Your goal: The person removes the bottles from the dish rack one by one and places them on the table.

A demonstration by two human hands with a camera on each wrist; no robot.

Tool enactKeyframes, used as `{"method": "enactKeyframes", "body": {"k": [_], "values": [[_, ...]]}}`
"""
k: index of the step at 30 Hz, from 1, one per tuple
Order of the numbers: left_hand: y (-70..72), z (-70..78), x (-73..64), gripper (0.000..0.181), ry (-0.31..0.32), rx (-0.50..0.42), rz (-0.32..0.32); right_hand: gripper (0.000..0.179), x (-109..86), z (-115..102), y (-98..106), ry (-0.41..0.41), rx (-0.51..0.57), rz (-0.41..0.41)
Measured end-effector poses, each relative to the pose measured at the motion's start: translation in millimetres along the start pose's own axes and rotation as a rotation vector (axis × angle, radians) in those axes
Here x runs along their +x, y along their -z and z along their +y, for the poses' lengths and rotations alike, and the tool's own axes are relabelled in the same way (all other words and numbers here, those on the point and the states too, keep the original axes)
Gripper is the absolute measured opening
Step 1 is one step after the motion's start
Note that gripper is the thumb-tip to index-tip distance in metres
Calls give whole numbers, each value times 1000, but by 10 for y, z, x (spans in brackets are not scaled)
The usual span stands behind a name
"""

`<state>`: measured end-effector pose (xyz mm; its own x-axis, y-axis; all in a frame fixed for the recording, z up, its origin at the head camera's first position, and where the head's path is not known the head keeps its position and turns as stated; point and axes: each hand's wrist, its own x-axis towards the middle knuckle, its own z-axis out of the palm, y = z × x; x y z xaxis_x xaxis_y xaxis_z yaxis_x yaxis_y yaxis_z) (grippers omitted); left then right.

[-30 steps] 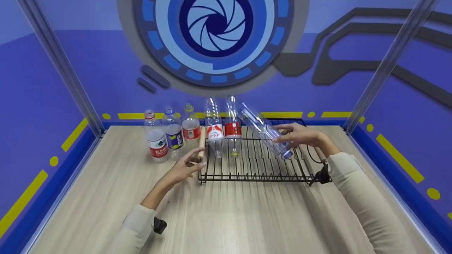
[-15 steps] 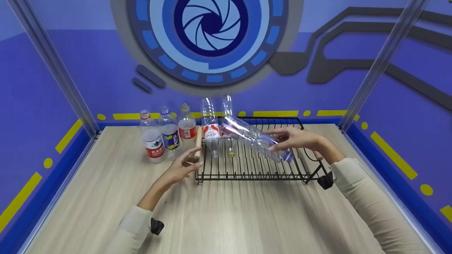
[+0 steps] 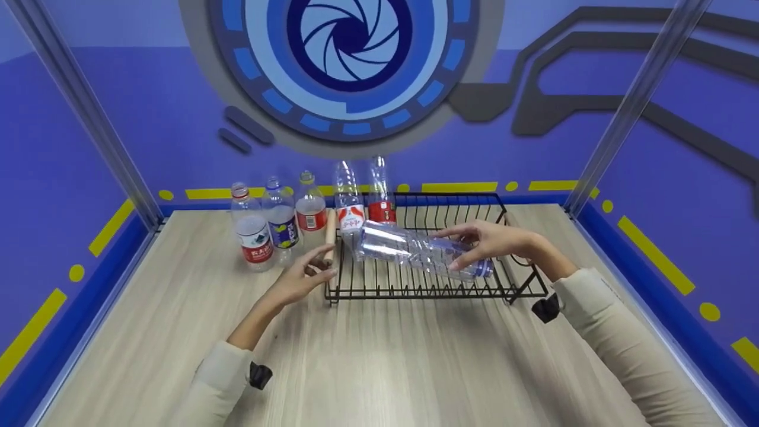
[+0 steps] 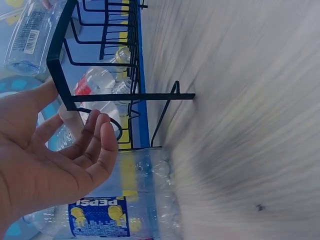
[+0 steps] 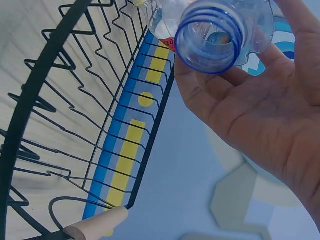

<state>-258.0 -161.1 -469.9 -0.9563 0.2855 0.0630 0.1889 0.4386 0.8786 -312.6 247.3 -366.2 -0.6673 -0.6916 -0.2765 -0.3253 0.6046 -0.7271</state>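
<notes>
My right hand (image 3: 498, 240) pinches a clear plastic bottle (image 3: 409, 246) near its blue-ringed neck, thumb in front and fingers behind. The bottle lies nearly level over the black wire dish rack (image 3: 415, 295), base to the left. In the right wrist view, its uncapped mouth (image 5: 252, 30) faces the camera. At the rack's left end, my left hand (image 3: 299, 279) holds the wooden handle (image 3: 329, 234) loosely, its thumb by the front corner. Two bottles, one white-and-red labelled (image 3: 350, 216) and one red-labelled (image 3: 382, 212), stand neck down in the rack, partly hidden by the held bottle.
Left of the rack, three uncapped bottles stand upright on the wooden table (image 3: 379, 367): a red-and-white labelled one (image 3: 256, 240), a blue-labelled Pepsi bottle (image 3: 283, 231) and a red-labelled one (image 3: 311, 218). A blue panel wall (image 3: 148, 118) rises behind.
The bottle in my right hand has tipped from a steep slant to nearly level, its base swinging down and left across the standing bottles. My left hand stays at the rack handle.
</notes>
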Motion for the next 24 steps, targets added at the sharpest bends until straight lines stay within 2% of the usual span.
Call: {"method": "enactKeyframes", "body": {"k": [5,10,16,20,24], "values": [[109,127,-54,52,-13,68,61,77,-30,9,-24,12,-14,-23],[179,361,-143,45,-113,99,83,76,-21,-18,-59,52,-42,-40],[117,636,-237,49,-252,153,-18,77,22,-112,-116,77,-39,-80],[46,741,-288,59,-271,209,-78,77,58,-164,-172,98,-40,-112],[-7,779,-327,68,-251,260,-107,77,92,-216,-236,130,-86,-139]]}}
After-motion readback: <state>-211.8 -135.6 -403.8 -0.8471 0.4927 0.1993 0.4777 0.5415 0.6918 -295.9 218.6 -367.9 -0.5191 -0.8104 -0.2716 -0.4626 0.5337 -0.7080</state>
